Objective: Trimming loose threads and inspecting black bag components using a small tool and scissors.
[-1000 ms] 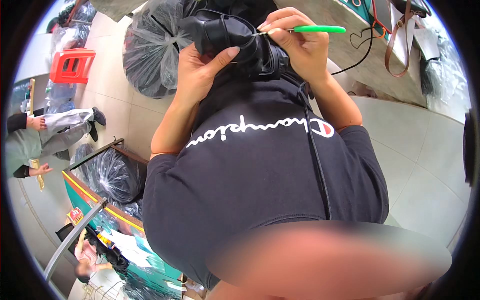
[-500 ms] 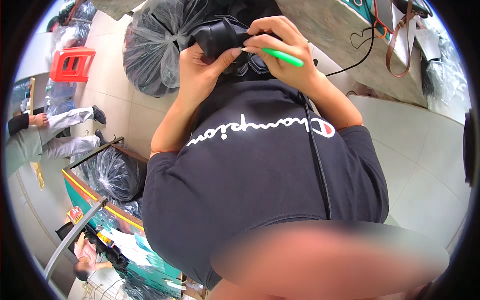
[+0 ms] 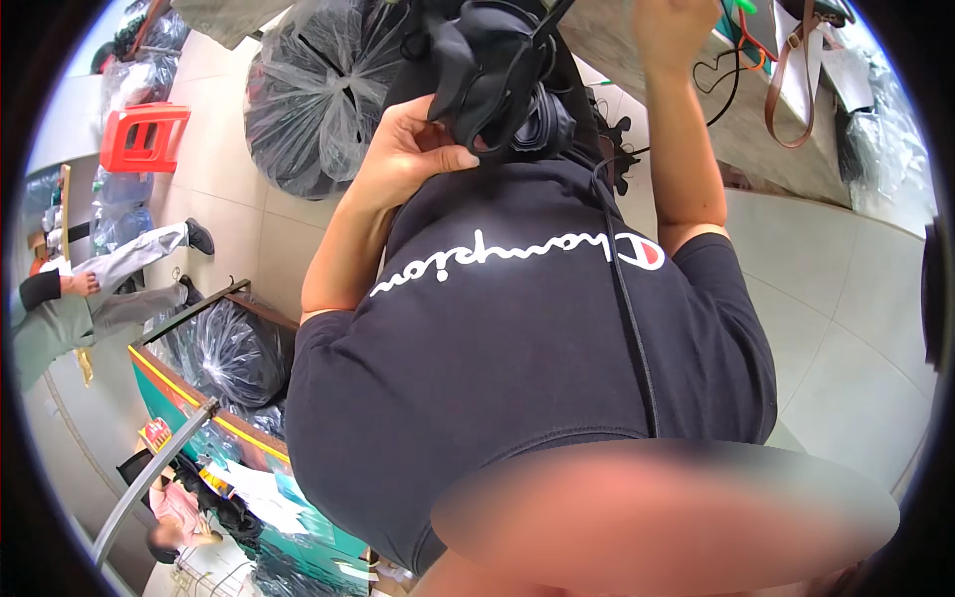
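My left hand (image 3: 418, 154) is closed on a black, smooth, leather-like piece (image 3: 482, 75), thumb on its near edge. The piece has folds and a strap-like end, and its exact kind cannot be made out. It is held above my lap, where a dark rolled or layered bundle (image 3: 545, 119) lies beside it. My right arm stretches forward to the bench at the far right. There my right hand (image 3: 678, 25), blurred and cut by the picture's top edge, is curled, with the end of a green pen (image 3: 744, 5) showing beside it.
A big clear plastic bag of dark things (image 3: 333, 95) stands left of my legs. Cords and a brown strap (image 3: 796, 90) hang at the bench (image 3: 796, 164). Farther left are a red stool (image 3: 144, 137), another stuffed bag (image 3: 239, 348), a walking person (image 3: 129, 264) and a seated person (image 3: 179, 512).
My right hand has left the black piece and moved forward and right to the bench, along with the green pen. My left hand keeps the piece, which has turned and come slightly nearer.
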Demonstrator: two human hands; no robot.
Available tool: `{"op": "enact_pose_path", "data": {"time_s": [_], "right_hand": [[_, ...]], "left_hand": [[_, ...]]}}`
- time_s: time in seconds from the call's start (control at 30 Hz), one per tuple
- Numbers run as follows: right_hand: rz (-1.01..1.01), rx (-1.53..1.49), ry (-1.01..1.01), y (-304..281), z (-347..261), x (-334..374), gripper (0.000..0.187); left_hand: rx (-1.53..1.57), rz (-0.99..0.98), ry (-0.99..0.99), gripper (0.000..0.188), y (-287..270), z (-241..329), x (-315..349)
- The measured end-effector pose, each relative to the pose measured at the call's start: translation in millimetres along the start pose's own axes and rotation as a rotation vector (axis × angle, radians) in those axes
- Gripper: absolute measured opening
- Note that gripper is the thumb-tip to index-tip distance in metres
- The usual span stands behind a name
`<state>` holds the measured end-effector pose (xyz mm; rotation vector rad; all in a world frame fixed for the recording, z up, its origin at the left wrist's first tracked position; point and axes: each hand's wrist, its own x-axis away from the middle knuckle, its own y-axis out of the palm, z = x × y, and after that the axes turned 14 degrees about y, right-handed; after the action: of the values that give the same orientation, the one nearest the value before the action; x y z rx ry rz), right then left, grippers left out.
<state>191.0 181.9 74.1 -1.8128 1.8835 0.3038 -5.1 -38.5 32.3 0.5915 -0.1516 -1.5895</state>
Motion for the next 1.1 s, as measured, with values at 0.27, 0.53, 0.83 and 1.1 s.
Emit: {"op": "enact_pose_path", "data": {"time_s": [0.27,0.53,0.83,1.1], "right_hand": [[0.372,-0.047,-0.108,-60,35,-100,0.022],[-0.935,-1.814,0.283,-15,17,-7,0.018],[-1.159,-0.796,0.395,-2,-75,83,0.017],[-1.151,-1.019,0.502,-19,-55,91,0.015]], "left_hand": [[-0.019,-0.241,0.076,0.025,-34,2,3],[0.032,-0.584,-0.118,0.050,-49,-2,-10],[-1.256,-0.043,-0.185,0.084,-36,-8,-42],[-0.559,-0.214,-0.112,0.059,-25,-7,-20]]}}
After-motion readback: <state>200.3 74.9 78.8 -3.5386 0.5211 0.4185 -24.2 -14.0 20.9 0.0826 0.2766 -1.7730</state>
